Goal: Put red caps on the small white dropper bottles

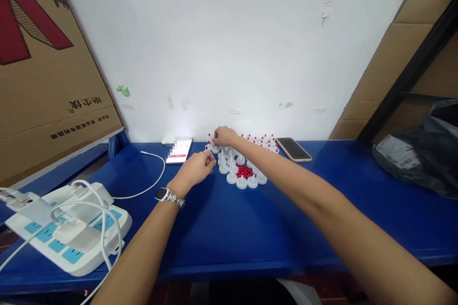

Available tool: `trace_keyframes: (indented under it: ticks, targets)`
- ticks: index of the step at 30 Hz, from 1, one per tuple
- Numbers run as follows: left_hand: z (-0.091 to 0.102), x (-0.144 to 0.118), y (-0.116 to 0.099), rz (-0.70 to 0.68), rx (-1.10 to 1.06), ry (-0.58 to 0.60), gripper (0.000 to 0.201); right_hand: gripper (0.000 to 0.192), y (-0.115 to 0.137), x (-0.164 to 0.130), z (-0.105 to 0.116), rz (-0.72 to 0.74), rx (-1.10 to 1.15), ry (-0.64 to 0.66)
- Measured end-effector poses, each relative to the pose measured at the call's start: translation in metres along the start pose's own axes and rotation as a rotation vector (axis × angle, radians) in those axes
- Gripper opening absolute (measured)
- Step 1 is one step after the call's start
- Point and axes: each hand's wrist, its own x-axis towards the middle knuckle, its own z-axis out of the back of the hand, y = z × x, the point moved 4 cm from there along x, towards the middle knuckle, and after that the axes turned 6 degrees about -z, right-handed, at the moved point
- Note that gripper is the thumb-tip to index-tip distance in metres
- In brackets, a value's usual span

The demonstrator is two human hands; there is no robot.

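White plastic nozzle caps (241,182) stand upright in a cluster on the blue table (222,233). Among the front ones lies a small pile of red tip caps (244,172). Farther back, several nozzle caps with red tips (269,142) stand close to the wall. My right hand (225,136) reaches across to the back left of the cluster, its fingers pinched over the red-tipped caps there; what they hold, if anything, is hidden. Just left of the cluster is my left hand (199,167), its thumb and fingers closed together, their contents too small to make out.
A lit phone (179,150) lies left of the cluster, a second phone (293,149) to its right. A power strip (78,233) with plugs and white cables occupies the left front. Cardboard (46,81) leans at left; a dark plastic bag (422,152) sits at right.
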Motion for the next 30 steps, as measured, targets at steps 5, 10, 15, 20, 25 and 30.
trace_keyframes:
  ticks: [5, 10, 15, 20, 25, 30]
  targets:
    - [0.005, -0.001, -0.007, -0.008, 0.053, -0.054, 0.021, 0.019, -0.001, -0.007, 0.014, -0.027, 0.065, -0.07]
    - [0.006, -0.002, -0.022, -0.092, 0.061, -0.323, 0.034, 0.011, -0.011, -0.06, 0.038, -0.021, 0.484, -0.176]
    - [-0.004, 0.001, -0.047, -0.154, -0.12, -0.367, 0.036, 0.016, -0.028, -0.127, 0.038, 0.006, 0.877, -0.104]
    - [-0.007, -0.001, -0.069, -0.307, -0.243, -0.312, 0.034, 0.044, -0.039, -0.161, 0.037, 0.037, 0.84, -0.159]
    - [-0.008, -0.003, -0.074, -0.425, -0.281, -0.259, 0.034, 0.051, -0.04, -0.165, 0.032, 0.038, 1.062, -0.023]
    - [-0.011, -0.002, -0.076, -0.364, -0.335, -0.222, 0.035, 0.052, -0.04, -0.167, 0.035, 0.057, 1.075, -0.105]
